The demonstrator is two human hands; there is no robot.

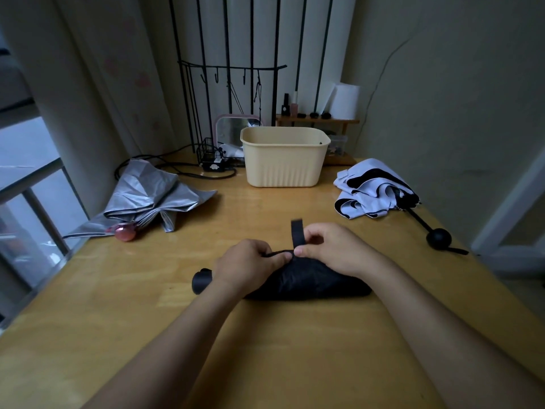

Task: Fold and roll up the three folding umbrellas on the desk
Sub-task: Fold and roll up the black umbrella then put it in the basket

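A black umbrella (309, 280) lies rolled up across the middle of the wooden desk (265, 349), its handle pointing left. My left hand (247, 262) presses on the roll near the handle. My right hand (330, 249) pinches the umbrella's black strap (298, 233), which stands upright between my thumbs. A silver umbrella (150, 196) with a pink handle lies loosely collapsed at the far left. A white-and-black umbrella (373, 188) with a black ball handle lies bunched at the far right.
A cream plastic basket (284, 169) stands at the back centre. Behind it are a mirror, a small wire rack, cables, a wooden shelf with small bottles and a paper roll (345, 101). A window runs along the desk's left edge.
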